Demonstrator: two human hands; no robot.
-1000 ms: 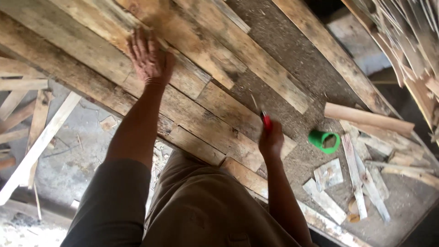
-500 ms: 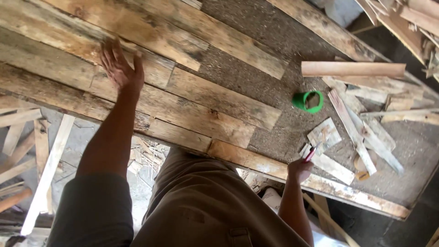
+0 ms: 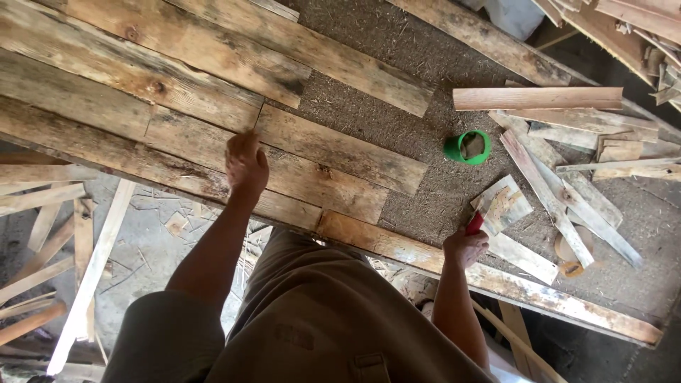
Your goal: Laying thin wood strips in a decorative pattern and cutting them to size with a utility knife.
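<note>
Weathered planks (image 3: pixel 213 85) cover the left of the table (image 3: pixel 397 135), their long axes running left to right. Offcuts (image 3: pixel 567 163) lie on the right, a green cup (image 3: pixel 468 147) just left of them. The left hand (image 3: pixel 246 164) rests on a plank, fingers curled. The right hand (image 3: pixel 464 246) grips a red-handled tool (image 3: pixel 474 223) pointing far-right.

Left arm stretched forward, bare forearm, left hand (image 3: pixel 246 163) knuckles up with fingers curled under, not clearly gripping. Right arm bent close to the body, forearm upright; right hand (image 3: pixel 464 246) closed in a fist, thumb side up, near the torso
</note>
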